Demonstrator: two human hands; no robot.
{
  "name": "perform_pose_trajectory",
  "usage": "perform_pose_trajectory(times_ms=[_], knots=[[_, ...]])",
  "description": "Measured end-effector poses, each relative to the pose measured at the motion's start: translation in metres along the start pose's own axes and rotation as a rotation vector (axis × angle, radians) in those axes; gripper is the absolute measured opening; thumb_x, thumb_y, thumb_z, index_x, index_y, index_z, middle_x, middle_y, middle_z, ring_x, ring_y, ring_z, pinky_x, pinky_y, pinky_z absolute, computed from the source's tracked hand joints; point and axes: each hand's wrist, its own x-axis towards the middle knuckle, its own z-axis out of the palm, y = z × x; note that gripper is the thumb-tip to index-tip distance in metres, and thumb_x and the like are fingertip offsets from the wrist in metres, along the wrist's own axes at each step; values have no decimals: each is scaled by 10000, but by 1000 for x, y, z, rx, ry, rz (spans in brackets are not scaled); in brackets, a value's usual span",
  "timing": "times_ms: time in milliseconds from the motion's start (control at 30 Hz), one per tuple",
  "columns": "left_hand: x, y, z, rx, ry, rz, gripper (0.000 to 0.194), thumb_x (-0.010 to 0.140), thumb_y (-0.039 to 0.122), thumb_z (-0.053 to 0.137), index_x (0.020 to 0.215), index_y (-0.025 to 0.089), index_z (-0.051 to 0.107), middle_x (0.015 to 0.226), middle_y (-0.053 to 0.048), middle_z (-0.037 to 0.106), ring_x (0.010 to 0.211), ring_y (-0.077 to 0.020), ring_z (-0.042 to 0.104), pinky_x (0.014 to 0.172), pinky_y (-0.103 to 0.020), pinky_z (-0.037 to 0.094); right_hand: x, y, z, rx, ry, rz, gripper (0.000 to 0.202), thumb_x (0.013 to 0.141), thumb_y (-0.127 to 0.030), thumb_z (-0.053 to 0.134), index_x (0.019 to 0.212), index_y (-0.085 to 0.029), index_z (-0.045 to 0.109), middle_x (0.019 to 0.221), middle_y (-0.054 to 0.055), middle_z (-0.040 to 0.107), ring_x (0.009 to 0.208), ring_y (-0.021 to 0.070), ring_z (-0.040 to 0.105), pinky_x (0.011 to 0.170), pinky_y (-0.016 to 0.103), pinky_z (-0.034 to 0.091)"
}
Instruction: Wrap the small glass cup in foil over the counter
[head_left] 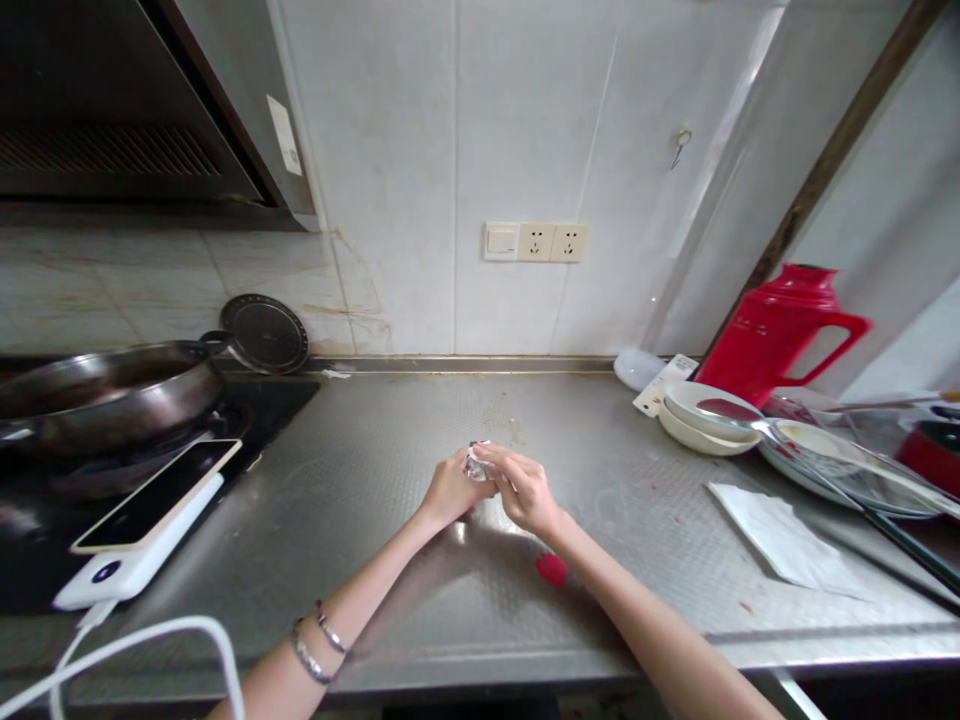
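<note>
We cannot name the pale, shiny thing [477, 466], since the left hand [450, 490] and the right hand [525, 490] hide most of it. The right forearm [637, 610] covers part of a red piece [551, 569]. Our view's left edge cuts off the pan [176, 392]; the red flask's [784, 340] lettering [752, 326] is too small for us.

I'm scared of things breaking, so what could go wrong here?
The small shiny thing between the left hand and right hand might slip and hit the metal counter. The right forearm is close to a red thing, so it could bump it. And the phone and white block lie on the black stove near the pan; they could get hot if it's on.
</note>
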Motion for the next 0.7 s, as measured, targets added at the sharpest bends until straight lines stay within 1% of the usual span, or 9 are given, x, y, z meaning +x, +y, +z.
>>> perform_pose_trajectory(times_ms=[100,300,400,500,600,700], knots=[[2,0,-2,13,-6,5,165,684,324,624,801,208,613,601,34,622,435,-123,566,452,-195,396,0,-1,0,8,10,-31,386,904,-94,364,1254,-186,499,1174,125,640,1130,204,588,937,389,528],[3,-2,-2,32,-35,-129,209,731,368,558,828,185,585,504,39,559,434,-147,593,396,-185,392,2,-2,0,-41,3,-99,431,887,-59,360,1285,-185,467,1112,113,671,1145,203,580,922,390,540],[2,-1,0,68,-38,-111,234,720,345,565,887,181,588,538,27,591,438,-143,593,412,-187,403,7,-2,1,-144,15,-124,455,881,-36,351,1301,-178,452,1100,114,675,1173,211,558,959,416,519],[1,0,2,106,-8,-44,310,711,351,586,974,189,592,679,-8,665,476,-139,610,452,-194,427,10,-1,2,-208,-11,-156,447,876,-25,349,1287,-158,463,1088,126,680,1169,209,561,957,393,524],[3,-2,1,141,21,-35,259,728,359,564,913,183,607,706,-27,671,497,-146,619,452,-200,430,12,-4,1,-219,-52,-208,417,863,-25,370,1246,-136,490,1094,144,676,1159,211,569,960,379,522],[3,-3,-1,94,43,-94,202,725,330,554,854,178,587,645,-17,650,487,-154,614,399,-195,411,11,-9,0,-231,-68,-227,392,848,-29,387,1208,-130,505,1087,153,677,1136,218,586,983,414,499]])
